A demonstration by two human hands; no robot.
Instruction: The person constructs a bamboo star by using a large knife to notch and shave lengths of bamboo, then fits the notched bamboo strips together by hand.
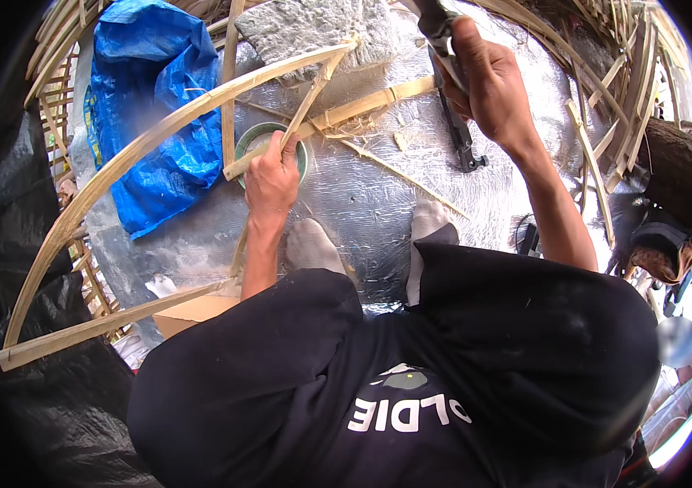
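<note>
The left hand (pixel 272 180) is clamped on a bamboo slat (pixel 370 107) slanting above a green-rimmed container (pixel 255 140); the right hand (pixel 494 91), closed around a dark tool (pixel 438 34), is beside a rough stone block (pixel 309 28).

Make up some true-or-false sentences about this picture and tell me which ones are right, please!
1. The left hand grips a pale wooden strip. True.
2. The right hand is empty. False: it holds a dark object.
3. The crumpled sack is red. False: it is blue.
4. A rough grey stone lies near the top of the picture. True.
5. The round green container is by the right hand. False: it is by the left hand.
</note>
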